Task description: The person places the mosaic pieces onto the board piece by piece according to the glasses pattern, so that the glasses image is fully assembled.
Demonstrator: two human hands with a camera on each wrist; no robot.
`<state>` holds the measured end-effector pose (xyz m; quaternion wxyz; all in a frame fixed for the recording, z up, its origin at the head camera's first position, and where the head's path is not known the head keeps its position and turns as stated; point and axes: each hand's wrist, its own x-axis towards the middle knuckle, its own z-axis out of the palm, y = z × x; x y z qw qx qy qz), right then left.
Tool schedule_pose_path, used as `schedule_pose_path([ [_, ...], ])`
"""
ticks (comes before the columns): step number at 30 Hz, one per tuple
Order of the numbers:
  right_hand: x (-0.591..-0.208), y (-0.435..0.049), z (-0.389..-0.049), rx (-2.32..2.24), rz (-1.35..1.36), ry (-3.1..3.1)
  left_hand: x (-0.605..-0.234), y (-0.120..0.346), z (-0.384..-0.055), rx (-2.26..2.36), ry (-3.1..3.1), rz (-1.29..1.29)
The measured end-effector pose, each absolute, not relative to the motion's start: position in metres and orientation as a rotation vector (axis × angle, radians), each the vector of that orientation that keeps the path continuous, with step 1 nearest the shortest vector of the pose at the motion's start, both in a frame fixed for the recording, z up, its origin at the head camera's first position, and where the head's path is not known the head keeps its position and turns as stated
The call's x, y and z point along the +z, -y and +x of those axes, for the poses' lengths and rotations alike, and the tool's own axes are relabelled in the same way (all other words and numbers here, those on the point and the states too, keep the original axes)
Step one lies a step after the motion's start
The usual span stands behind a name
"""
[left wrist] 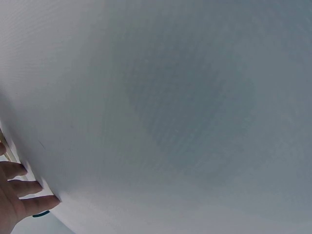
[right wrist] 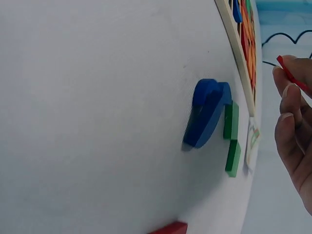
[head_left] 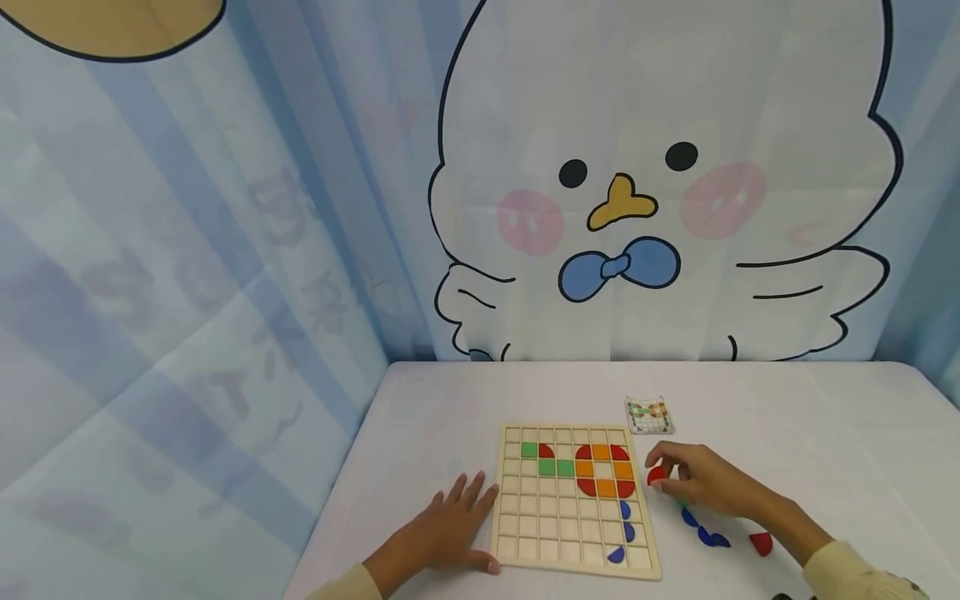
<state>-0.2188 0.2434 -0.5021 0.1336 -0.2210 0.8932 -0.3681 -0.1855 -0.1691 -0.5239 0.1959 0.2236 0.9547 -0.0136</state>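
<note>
My right hand (head_left: 708, 479) pinches a red quarter-circle piece (head_left: 656, 475) between thumb and fingers, just off the right edge of the wooden grid board (head_left: 572, 567). In the right wrist view that red piece (right wrist: 291, 75) shows edge-on at the fingertips. My left hand (head_left: 453, 525) lies on the table with fingers spread, beside the board's left edge. Red and orange pieces form a ring on the board around one bare cell (head_left: 603, 469). Green squares (head_left: 557, 467) and one red quarter piece (head_left: 546, 451) sit further left. Blue half-round pieces (head_left: 628, 531) lie in cells at the lower right.
Several loose blue pieces (right wrist: 207, 117) and green pieces (right wrist: 233, 158) lie on the table below my right hand. Another red piece (head_left: 761, 543) rests nearer the right forearm. A small pattern card (head_left: 650, 415) lies behind the board's right corner. A printed curtain (head_left: 600, 325) hangs behind the table.
</note>
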Motion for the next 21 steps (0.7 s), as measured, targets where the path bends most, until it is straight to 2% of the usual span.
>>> schedule_pose_path([
  [21, -0.498, -0.176, -0.249, -1.048, -0.839, -2.587, -0.522, 0.169, -0.185, -0.064, -2.666, 0.634],
])
